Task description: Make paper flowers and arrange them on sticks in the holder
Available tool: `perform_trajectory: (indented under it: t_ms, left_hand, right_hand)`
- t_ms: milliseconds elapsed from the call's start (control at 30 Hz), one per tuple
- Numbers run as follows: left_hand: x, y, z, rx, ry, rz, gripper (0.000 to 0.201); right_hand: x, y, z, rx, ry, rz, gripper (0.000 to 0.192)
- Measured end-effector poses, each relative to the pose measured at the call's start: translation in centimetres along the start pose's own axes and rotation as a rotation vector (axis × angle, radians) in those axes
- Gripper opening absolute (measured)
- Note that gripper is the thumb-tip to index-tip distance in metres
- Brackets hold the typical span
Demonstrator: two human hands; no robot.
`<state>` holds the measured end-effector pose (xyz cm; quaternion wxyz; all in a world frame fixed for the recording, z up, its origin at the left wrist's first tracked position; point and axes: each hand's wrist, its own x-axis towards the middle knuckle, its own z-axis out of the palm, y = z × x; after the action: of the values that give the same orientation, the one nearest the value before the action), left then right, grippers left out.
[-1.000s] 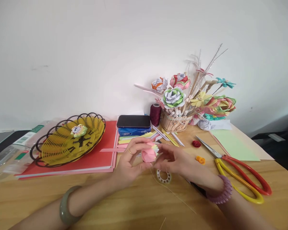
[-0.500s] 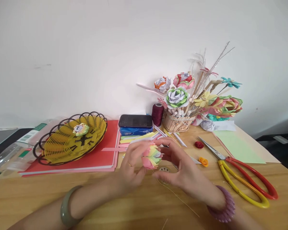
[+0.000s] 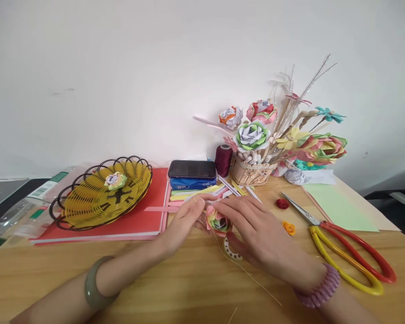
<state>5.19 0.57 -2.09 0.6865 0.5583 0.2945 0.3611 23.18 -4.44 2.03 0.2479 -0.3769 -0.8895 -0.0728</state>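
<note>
Pinching a small paper flower (image 3: 217, 222) between them, both hands are meeting low over the wooden table (image 3: 175, 288), just in front of a stack of coloured paper strips (image 3: 195, 194). The left hand (image 3: 184, 220) is gripping the flower's left side with thumb and fingertips curled in, while the right hand (image 3: 256, 229) is lying over it from the right, its fingers (image 3: 232, 208) held loosely together and resting on the pink-and-green petals — how the thumb sits underneath cannot be told. A thin pale thread (image 3: 253, 281) is trailing from the flower across the table toward the near edge, passing a small white ring (image 3: 230, 250) just below the right hand. Well off to the right, red-and-yellow scissors (image 3: 344, 245) are lying flat, with two tiny rolled rosettes — one red (image 3: 282, 204), one orange (image 3: 289, 228) — between them and the hands. To the left, a yellow wire basket (image 3: 101, 193) is sitting on a red folder (image 3: 138, 220), a pale paper flower inside it.
</note>
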Motion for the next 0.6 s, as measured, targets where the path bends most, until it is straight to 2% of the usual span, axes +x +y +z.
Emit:
perform_trajectory:
  t_ms: [67,133,300,367,467,533,600]
  left_hand:
    - [0.21,0.37,-0.1,-0.019,-0.096,-0.088,0.042]
    - [0.34,0.6,-0.12,-0.051,-0.12,-0.117,0.04]
    - [0.37,1.08,0.08,-0.259,-0.159,-0.123,0.031]
    - [0.36,1.17,0.12,-0.334,-0.128,-0.104,0.032]
    - [0.37,1.02,0.14,-0.427,-0.066,-0.067,0.039]
    - [0.35,0.81,0.19,-0.469,-0.061,-0.055,0.042]
    - [0.26,0.66,0.27,-0.479,-0.084,-0.062,0.043]
  right_hand:
    - [0.06,-0.05,0.12,-0.006,-0.015,-0.031,0.046]
    - [0.03,-0.16,0.27,0.0,-0.012,-0.026,0.047]
    - [-0.2,-0.41,0.2,0.156,0.053,0.13,0.061]
    - [-0.17,-0.46,0.0,0.229,0.165,0.231,0.053]
    - [-0.05,-0.41,-0.16,0.288,0.322,0.374,0.028]
    - [-0.02,-0.33,-0.06,0.307,0.321,0.411,0.019]
    - [-0.07,-0.26,0.17,0.317,0.289,0.409,0.017]
